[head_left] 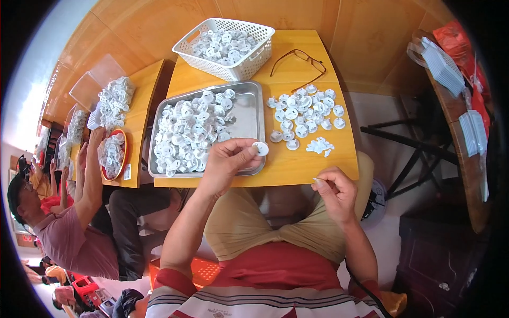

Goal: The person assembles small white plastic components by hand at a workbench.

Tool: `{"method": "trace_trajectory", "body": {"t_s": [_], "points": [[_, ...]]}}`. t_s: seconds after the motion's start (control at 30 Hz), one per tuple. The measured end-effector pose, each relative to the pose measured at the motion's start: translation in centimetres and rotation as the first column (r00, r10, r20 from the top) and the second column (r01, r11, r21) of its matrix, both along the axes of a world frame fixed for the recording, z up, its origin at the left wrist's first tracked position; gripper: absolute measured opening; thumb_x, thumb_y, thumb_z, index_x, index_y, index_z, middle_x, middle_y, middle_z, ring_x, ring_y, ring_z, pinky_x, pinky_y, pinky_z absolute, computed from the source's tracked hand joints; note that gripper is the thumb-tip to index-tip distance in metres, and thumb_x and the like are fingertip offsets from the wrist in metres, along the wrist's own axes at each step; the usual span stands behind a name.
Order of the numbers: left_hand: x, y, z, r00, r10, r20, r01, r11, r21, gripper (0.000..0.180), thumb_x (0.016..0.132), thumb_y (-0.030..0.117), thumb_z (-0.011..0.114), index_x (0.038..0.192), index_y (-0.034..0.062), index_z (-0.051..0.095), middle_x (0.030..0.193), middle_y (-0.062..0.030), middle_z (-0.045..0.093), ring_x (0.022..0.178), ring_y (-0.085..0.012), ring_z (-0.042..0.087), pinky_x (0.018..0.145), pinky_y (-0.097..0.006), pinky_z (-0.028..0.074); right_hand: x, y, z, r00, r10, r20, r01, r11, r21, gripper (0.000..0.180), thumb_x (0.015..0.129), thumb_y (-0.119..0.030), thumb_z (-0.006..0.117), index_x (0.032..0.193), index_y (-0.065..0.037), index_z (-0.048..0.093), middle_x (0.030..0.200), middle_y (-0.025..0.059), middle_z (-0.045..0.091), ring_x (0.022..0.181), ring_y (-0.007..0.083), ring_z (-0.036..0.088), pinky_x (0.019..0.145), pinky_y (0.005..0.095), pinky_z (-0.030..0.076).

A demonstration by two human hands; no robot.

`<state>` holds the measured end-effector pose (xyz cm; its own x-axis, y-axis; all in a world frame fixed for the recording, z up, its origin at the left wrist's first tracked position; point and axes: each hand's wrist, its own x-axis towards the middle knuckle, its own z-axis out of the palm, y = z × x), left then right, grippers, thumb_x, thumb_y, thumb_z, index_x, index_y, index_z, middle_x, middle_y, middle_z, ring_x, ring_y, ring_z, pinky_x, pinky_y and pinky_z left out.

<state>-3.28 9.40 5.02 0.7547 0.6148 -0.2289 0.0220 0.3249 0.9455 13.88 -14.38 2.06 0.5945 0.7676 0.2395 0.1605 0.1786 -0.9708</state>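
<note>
Between the thumb and fingers of my left hand (231, 161) is a round white plastic part (261, 149), held over the near right corner of a metal tray (249, 106). Many white plastic parts (188, 130) are heaped in that tray. My right hand (336, 193) pinches a small white plastic piece (317, 180) just off the table's near edge. Beyond it lies a little pile of small white pieces (320, 146). Farther back on the right, a group of round white parts (307, 108) is spread on the yellow table (212, 182).
A white perforated basket (241, 71) of similar parts stands at the back, with eyeglasses (302, 54) to its right. At the left, a co-worker (74, 233) sits by another table holding a red-rimmed bowl (125, 153). A wooden side table (450, 106) stands at the right.
</note>
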Motion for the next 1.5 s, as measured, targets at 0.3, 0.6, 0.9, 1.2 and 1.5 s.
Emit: {"method": "trace_trajectory", "body": {"t_s": [0.3, 0.6, 0.9, 1.2, 1.5], "points": [[0.6, -4.1, -0.1, 0.988, -0.140, 0.058, 0.146, 0.982, -0.119, 0.022, 0.096, 0.004, 0.074, 0.117, -0.0015, 0.072, 0.105, -0.0088, 0.076, 0.092, -0.0128, 0.071, 0.083, -0.027, 0.060, -0.5, 1.6, 1.7, 0.887, -0.101, 0.450, 0.068, 0.994, 0.090, 0.011, 0.089, 0.001, 0.075, 0.095, 0.001, 0.066, 0.089, 0.0125, 0.068, 0.075, 0.0252, 0.067, 0.065, 0.0340, 0.054], [1.5, -6.3, -0.9, 0.975, -0.216, 0.061, 0.222, 0.968, -0.119, 0.026, 0.097, 0.007, 0.073, 0.121, -0.0019, 0.070, 0.110, -0.0079, 0.075, 0.091, -0.0105, 0.070, 0.081, -0.026, 0.059, -0.8, 2.0, 1.8, 0.779, -0.131, 0.614, 0.071, 0.990, 0.121, 0.017, 0.085, 0.001, 0.078, 0.097, -0.001, 0.066, 0.086, 0.0124, 0.066, 0.071, 0.0284, 0.068, 0.060, 0.0367, 0.054], [1.2, -7.1, -1.2, 0.963, -0.260, 0.074, 0.268, 0.953, -0.140, 0.029, 0.098, 0.007, 0.072, 0.125, -0.0020, 0.069, 0.111, -0.0058, 0.074, 0.093, -0.0096, 0.068, 0.083, -0.025, 0.058, -0.7, 1.7, 0.8, 0.655, -0.132, 0.744, 0.080, 0.991, 0.105, 0.022, 0.081, 0.003, 0.078, 0.099, -0.001, 0.066, 0.089, 0.0107, 0.066, 0.073, 0.0277, 0.069, 0.060, 0.0380, 0.056], [1.2, -7.6, -1.7, 0.963, -0.267, 0.038, 0.268, 0.963, -0.036, 0.029, 0.098, 0.004, 0.070, 0.127, -0.0018, 0.069, 0.115, -0.0068, 0.074, 0.098, -0.0100, 0.068, 0.086, -0.026, 0.059, -0.7, 1.6, 0.7, 0.462, -0.159, 0.873, 0.080, 0.987, 0.137, 0.023, 0.079, 0.003, 0.074, 0.101, -0.001, 0.067, 0.090, 0.0091, 0.064, 0.072, 0.0243, 0.068, 0.058, 0.0349, 0.056], [0.8, -8.1, -1.3, 0.964, -0.263, -0.039, 0.262, 0.915, 0.306, 0.028, 0.101, 0.006, 0.068, 0.129, 0.0019, 0.069, 0.109, -0.0030, 0.070, 0.093, -0.0083, 0.064, 0.082, -0.024, 0.054, -0.5, 1.3, 0.4, 0.320, -0.120, 0.940, 0.064, 0.992, 0.104, 0.022, 0.080, -0.002, 0.070, 0.102, 0.002, 0.067, 0.097, 0.0115, 0.065, 0.074, 0.0245, 0.067, 0.061, 0.0351, 0.056]]}}
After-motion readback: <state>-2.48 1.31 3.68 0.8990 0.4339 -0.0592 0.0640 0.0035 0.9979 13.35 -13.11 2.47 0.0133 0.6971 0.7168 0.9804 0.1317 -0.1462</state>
